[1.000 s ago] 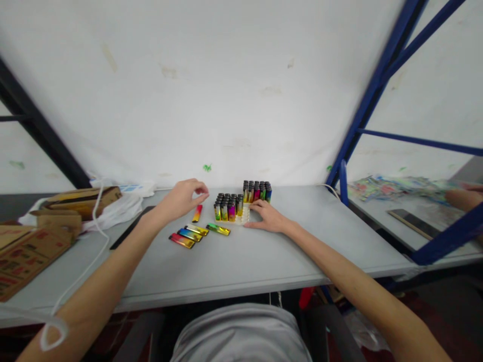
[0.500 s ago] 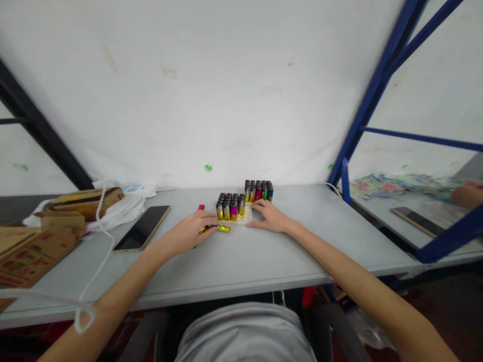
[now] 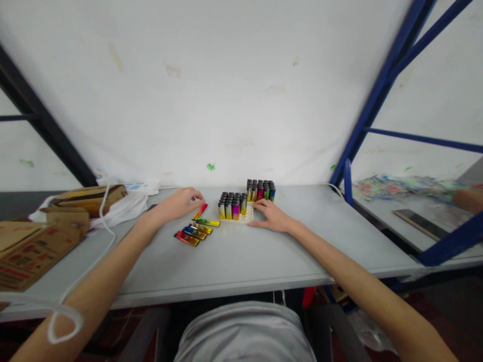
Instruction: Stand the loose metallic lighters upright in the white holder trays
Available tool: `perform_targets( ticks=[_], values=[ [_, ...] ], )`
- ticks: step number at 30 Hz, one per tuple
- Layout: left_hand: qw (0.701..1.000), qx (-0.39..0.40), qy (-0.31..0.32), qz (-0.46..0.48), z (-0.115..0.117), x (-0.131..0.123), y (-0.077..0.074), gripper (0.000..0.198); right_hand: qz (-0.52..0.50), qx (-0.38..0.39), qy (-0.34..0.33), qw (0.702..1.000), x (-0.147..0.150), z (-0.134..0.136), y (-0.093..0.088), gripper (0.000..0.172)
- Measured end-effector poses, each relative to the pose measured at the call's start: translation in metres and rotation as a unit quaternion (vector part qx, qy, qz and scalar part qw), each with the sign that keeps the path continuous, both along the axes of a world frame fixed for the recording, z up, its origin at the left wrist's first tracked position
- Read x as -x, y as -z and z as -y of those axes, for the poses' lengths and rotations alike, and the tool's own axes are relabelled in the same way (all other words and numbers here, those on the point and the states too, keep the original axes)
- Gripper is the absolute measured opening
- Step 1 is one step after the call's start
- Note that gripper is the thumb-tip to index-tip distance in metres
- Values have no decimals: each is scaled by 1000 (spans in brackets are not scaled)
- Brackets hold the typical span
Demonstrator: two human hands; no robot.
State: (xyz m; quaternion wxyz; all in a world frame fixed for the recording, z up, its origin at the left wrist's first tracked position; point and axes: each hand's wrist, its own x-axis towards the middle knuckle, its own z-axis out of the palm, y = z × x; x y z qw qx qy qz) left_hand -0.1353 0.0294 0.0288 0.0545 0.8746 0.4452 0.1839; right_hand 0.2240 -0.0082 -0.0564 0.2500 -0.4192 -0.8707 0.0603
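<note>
Loose lighters lie on the grey table, among them a red-and-yellow lighter (image 3: 199, 211), a yellow-green lighter (image 3: 210, 222), a gold lighter (image 3: 202, 229), a blue-and-gold lighter (image 3: 194, 233) and a red-and-gold lighter (image 3: 187, 239). To their right, a white tray (image 3: 245, 217) bears upright lighters (image 3: 232, 207) with black tops, and its right end shows bare slots. My right hand (image 3: 274, 216) grips that right end between thumb and fingers. My left hand (image 3: 182, 202) hovers beside the red-and-yellow lighter, fingers loosely curled and apart from the thumb, with nothing visible in them.
A second block of upright lighters (image 3: 261, 191) stands behind the tray, near the wall. Cardboard boxes (image 3: 41, 246) and a white plastic bag (image 3: 124, 208) sit at the left, with a white cable (image 3: 101, 221) in front. Blue metal posts (image 3: 372, 100) rise at the right.
My left hand has moved left and back off the loose lighters, uncovering them. The yellow-green lighter lies further left than before. My right hand keeps its place on the tray.
</note>
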Motion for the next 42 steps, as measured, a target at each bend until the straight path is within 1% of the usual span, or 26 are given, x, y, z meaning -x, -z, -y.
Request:
perform_targets(
  ticks=[2,4,7,10,13,16,19,22,25,28,32,35,42],
  values=[
    [1000,16,-15,-3,-14,-2,-5,33,1,0,-1,1000,0,0,0,72],
    [999,37,-34,4,-25,-4,-2,26,4,1,-1,1000,0,-1,1,73],
    [996,72,-53,24,-34,-7,13,21,6,1,-1,1000,-1,0,0,73],
    [994,83,-60,26,-35,-5,28,25,7,0,-3,1000,-1,0,0,73],
    [993,91,-80,-1,-33,1,33,32,6,2,-5,1000,-2,0,0,73],
    [988,108,-109,-35,-31,7,27,40,0,7,-10,1000,-2,0,0,72],
    [984,120,-126,-38,-27,16,15,48,-3,9,-11,1000,-2,1,-1,70],
    [982,144,-113,-38,-19,27,1,52,2,11,-10,1000,-3,2,-2,70],
    [971,210,-89,-76,-10,36,-8,50,7,12,-12,1000,-3,2,-3,71],
    [955,273,-62,-103,-3,39,-10,46,6,8,-13,1000,-4,1,-3,71],
    [945,305,-60,-99,0,36,-7,45,4,4,-12,1000,-5,0,0,71],
    [943,314,-54,-97,0,35,-5,43,3,6,-13,1000,-5,-1,1,71],
    [952,299,-33,-62,3,35,-9,40,7,9,-19,1000,-6,0,-1,70]
  ],
)
